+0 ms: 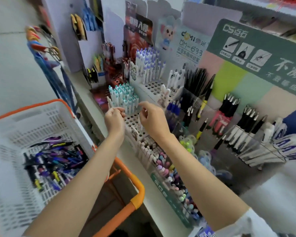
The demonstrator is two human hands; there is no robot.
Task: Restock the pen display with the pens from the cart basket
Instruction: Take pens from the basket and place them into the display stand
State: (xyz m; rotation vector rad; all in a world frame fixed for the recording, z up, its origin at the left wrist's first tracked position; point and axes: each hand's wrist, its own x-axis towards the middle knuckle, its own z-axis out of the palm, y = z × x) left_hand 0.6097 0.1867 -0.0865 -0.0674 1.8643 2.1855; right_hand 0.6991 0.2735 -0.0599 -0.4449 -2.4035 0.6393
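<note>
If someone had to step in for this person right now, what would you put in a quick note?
Left hand: fingers curled beside the teal pens in the rack; too blurred to tell if it holds one.
Right hand: curled just above the rack, same doubt.
Basket: a heap of dark pens lies inside.
Done: the rack's back rows are filled.
Left: its front holes stand empty, and the heap needs placing.

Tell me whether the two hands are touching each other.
Apart. In the head view the left hand and right hand have a plain gap, with the holed pen tray showing between them.
</note>
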